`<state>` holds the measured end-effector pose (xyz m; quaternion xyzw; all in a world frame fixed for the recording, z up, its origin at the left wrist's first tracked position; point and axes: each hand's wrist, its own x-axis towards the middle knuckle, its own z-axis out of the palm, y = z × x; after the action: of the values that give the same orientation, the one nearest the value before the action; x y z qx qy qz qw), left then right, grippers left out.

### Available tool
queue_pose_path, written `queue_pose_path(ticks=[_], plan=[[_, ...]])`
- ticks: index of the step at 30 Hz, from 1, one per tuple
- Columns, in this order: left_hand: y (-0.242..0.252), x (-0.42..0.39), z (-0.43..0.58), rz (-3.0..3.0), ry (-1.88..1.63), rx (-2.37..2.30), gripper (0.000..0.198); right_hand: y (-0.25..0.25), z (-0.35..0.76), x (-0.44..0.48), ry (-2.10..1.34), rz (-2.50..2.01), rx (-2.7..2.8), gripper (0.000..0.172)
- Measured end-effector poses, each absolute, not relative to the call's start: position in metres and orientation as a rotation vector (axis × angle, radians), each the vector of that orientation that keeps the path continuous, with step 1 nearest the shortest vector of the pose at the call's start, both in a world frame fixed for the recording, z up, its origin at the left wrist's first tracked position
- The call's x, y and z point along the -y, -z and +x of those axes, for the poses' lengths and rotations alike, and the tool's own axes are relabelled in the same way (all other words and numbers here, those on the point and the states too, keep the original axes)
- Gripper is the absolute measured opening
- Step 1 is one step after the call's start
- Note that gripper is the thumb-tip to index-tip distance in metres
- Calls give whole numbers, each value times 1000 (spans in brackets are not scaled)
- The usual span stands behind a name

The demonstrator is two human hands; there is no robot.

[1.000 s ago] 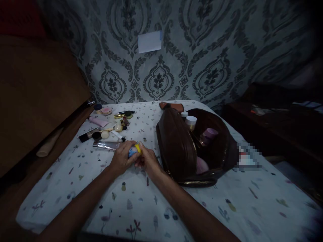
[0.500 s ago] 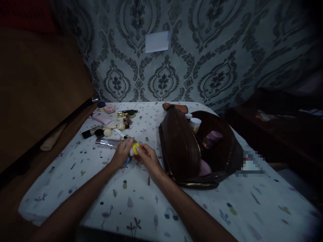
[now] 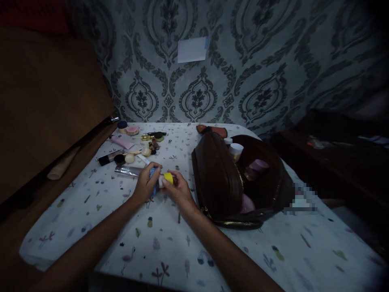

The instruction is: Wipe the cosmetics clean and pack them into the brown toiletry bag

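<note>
My left hand (image 3: 147, 182) is closed around a soft-looking blue cloth (image 3: 154, 190), mostly hidden by the fingers. My right hand (image 3: 179, 190) grips a small white bottle with a yellow band (image 3: 168, 177), turned on its side, its left end against the cloth. Both hands meet just above the table. Behind my left hand lies a shiny silver tube (image 3: 127, 170), and a thin white tube (image 3: 143, 159) is beyond it. To the right of my hands stands an open brown bag (image 3: 217, 178) holding white-lidded jars (image 3: 236, 152) and a purple-capped bottle (image 3: 257, 167).
Cosmetics lie at the table's back left: a pink tube (image 3: 122, 142), a pink compact (image 3: 132, 130), a dark-lidded jar (image 3: 122, 127) and a black-capped bottle (image 3: 106, 158). An orange-brown case (image 3: 214, 130) sits behind the bag. A patterned wall (image 3: 197, 97) closes off the back.
The yellow-banded bottle has shifted slightly right and tilted to lie sideways, showing more of its white part. More of the blue cloth shows beside my left fingers.
</note>
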<state>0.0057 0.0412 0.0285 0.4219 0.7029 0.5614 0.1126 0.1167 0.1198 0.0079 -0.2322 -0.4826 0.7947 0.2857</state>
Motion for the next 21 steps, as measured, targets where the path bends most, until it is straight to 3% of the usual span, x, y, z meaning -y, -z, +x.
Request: queue_pose_path(ticks=[11, 18, 21], plan=[[-26, -44, 1, 1165, -1613, -2007, 36, -12, 120, -117, -1988, -546, 1490, 53], [-28, -47, 4, 1132, -1540, -1853, 49, -9, 126, -119, -1453, -448, 1825, 40], [-27, -47, 5, 1078, -1533, -1813, 49, -14, 131, -118, -1314, -380, 1894, 41]])
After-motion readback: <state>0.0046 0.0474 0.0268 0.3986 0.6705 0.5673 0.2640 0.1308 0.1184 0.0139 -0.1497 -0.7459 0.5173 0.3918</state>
